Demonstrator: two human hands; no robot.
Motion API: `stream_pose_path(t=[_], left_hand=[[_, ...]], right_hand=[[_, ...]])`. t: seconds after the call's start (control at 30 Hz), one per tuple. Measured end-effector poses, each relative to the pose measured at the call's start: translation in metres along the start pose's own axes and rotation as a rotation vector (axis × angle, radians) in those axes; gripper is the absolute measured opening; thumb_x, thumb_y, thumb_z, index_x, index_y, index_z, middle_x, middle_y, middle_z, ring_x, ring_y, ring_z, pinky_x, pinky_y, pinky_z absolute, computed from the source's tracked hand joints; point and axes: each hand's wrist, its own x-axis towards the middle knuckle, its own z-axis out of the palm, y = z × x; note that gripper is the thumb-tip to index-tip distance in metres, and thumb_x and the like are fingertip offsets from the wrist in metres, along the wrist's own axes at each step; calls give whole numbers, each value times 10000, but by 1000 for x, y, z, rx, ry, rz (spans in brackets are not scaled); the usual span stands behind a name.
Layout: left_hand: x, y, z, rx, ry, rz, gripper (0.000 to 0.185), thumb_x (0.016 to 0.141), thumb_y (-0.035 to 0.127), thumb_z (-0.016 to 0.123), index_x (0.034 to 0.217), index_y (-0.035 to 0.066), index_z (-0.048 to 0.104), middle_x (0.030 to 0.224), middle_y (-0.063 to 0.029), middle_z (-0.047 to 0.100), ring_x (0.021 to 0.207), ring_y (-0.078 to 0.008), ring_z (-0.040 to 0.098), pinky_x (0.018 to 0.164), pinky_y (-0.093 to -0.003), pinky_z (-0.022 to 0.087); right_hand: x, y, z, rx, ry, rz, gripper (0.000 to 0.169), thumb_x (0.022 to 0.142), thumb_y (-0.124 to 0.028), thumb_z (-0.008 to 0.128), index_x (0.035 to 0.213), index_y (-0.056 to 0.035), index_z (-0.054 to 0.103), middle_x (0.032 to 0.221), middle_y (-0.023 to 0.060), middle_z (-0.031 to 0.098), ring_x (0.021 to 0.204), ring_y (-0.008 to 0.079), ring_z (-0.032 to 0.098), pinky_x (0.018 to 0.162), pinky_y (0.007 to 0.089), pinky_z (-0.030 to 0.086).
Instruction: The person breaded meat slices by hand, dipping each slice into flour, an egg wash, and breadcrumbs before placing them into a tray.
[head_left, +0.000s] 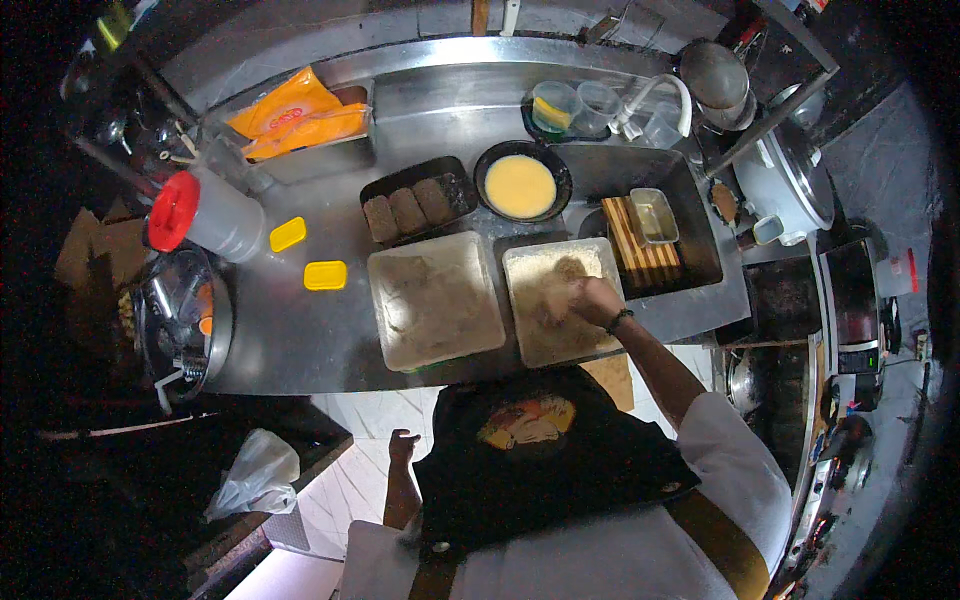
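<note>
My right hand (592, 300), with a dark bracelet at the wrist, reaches into a pale shallow tray of crumb-like coating (544, 337). Its fingers are blurred, and I cannot tell whether they grip anything. A rounded brown, coated lump (570, 268) lies in the crumbs just beyond the fingers. My left hand (405, 446) hangs beside the apron, below the counter, with nothing visible in it. To the left of the crumbs sits a second tray (437, 304) with pale powder. Behind are a black bowl of yellow liquid (520, 186) and a dark pan with brown blocks (407, 210).
A sink (701, 255) at the right holds a striped wooden board (637, 244) and a small clear container (654, 216). Two yellow lids (325, 275) and a red-lidded jar (174, 211) stand left. Orange packets (300, 120) fill a bin behind. A steel bowl (217, 330) overlaps the left edge.
</note>
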Motion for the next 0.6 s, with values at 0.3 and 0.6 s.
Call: stream_pose_path(t=[0.3, 0.6], left_hand=[[29, 2, -27, 461, 35, -41, 384, 575, 233, 673, 828, 60, 442, 559, -45, 558, 529, -128, 518, 521, -262, 400], [48, 21, -23, 257, 67, -412, 416, 549, 231, 693, 830, 58, 440, 621, -83, 566, 565, -155, 525, 533, -274, 408]], right_hand=[[1, -63, -29, 338, 47, 149, 538, 605, -307, 620, 970, 16, 394, 961, 240, 441, 874, 331, 455, 697, 368, 389], [-29, -14, 6, -157, -38, 75, 999, 401, -329, 736, 1153, 15, 176, 1188, 251, 190, 1107, 370, 204, 881, 394, 249]])
